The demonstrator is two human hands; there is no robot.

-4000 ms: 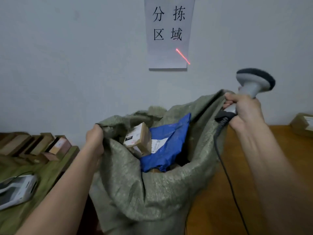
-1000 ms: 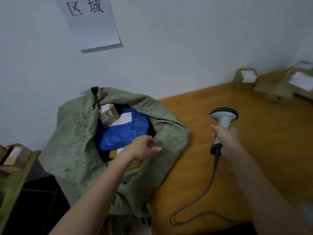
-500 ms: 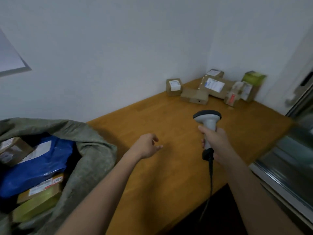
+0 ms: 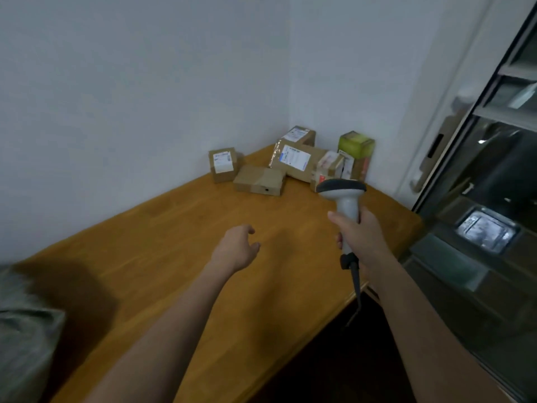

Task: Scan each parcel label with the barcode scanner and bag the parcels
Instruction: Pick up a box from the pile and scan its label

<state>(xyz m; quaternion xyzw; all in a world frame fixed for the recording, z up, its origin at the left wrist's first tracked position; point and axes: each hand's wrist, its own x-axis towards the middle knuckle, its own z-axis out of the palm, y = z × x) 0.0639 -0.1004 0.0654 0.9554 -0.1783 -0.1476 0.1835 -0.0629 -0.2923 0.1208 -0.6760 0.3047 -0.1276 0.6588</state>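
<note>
Parcels (image 4: 286, 164) sit bunched in the far corner of the wooden table (image 4: 174, 257), against the wall: a small labelled box (image 4: 223, 164) at the left, a flat brown carton (image 4: 259, 180) lying just in front, a larger one with a white label (image 4: 296, 159) leaning behind it, and a green-topped box (image 4: 356, 151) at the right end. None of them is in anyone's grasp. The person's right hand (image 4: 360, 237) is wrapped round the handle of the barcode scanner (image 4: 344, 199), which stands upright with its head aimed toward the pile, cable trailing off the table edge. The left hand (image 4: 236, 248) hovers above the bare wood, empty, fingers loosely curled and slack, well short of the boxes. A corner of the grey-green sack (image 4: 23, 330) shows at the lower left, well away from the pile. I'd say this is the fetching step, between one parcel bagged and the next one scanned. The next move looks to call for a longer reach with the free hand to the nearest carton, turning its label up toward the scanner, then carrying it across the table to the sack.
</note>
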